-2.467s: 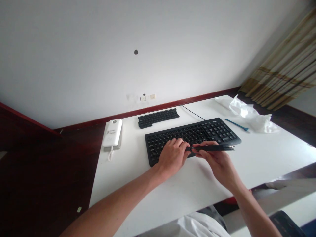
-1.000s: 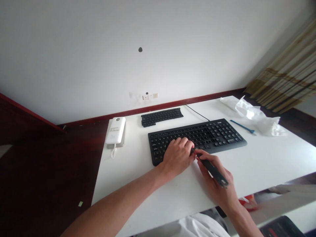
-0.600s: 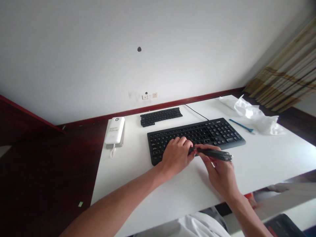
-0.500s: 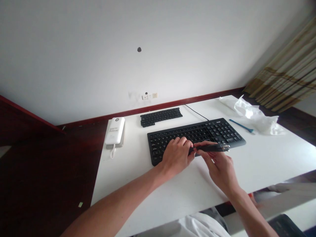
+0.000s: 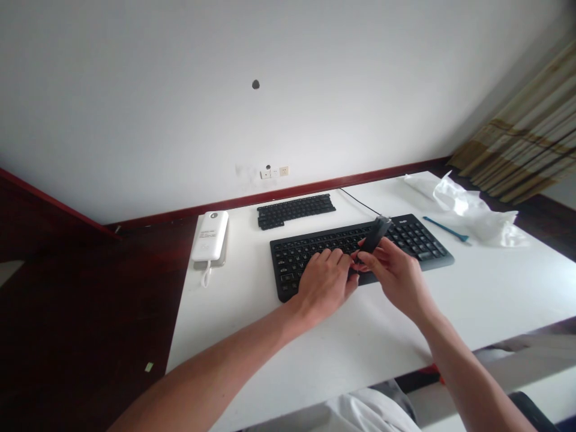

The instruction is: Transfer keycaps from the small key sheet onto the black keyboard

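R hand (image 5: 398, 270) was closed round a slim blk tool (image 5: 375, 235), thumb & fingers pinching its lower end, shiny end tilted up & away over the kbd (image 5: 337, 240). L hand (image 5: 326, 277) lay palm-down across the kbd's near edge, fingertips touching or just beside R fingertips; couldn't tell if it gripped anything, as whatever sat betw. the two was hidden. Kbd lay slightly askew on the wht table (image 5: 252, 288), its cable (image 5: 360, 201) running off the far edge. Behind it, approx. mid-table, was a smaller blk key panel (image 5: 297, 210). Far L: wht pwr bank (image 5: 211, 237) w/ a loop strap, lying atop a flat slab (image 5: 223, 257). R of kbd: blue stick (image 5: 445, 229), then crumpled clear plastic (image 5: 477, 217) near the table's R edge.
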Demonstrator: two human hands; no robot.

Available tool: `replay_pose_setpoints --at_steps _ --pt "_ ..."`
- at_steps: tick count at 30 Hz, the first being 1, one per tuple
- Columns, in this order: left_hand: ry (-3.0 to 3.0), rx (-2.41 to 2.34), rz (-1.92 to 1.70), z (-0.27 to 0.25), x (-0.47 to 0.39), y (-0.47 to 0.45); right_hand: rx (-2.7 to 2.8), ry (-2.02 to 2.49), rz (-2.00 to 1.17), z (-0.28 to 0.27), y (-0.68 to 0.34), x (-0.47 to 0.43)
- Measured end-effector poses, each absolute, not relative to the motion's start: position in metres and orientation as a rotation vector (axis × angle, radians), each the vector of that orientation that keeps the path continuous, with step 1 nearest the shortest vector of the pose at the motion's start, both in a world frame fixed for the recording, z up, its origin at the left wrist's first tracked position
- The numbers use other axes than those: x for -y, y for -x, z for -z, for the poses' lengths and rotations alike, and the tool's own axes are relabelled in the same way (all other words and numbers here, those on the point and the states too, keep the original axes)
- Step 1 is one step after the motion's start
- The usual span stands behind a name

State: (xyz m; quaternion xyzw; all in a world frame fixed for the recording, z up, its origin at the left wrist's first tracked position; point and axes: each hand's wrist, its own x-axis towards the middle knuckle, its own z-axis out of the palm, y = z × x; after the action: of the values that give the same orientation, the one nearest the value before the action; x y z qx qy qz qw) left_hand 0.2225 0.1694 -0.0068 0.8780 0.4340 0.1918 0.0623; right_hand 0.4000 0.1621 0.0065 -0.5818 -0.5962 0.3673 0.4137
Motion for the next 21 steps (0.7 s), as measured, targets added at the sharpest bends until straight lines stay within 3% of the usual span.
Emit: replay_pose_setpoints --at_steps 21 --pt "-2.623 -1.279 -0.578 0.007 -0.171 -0.22 1.395 1.469 -1.107 0.003 -0.408 -0.199"
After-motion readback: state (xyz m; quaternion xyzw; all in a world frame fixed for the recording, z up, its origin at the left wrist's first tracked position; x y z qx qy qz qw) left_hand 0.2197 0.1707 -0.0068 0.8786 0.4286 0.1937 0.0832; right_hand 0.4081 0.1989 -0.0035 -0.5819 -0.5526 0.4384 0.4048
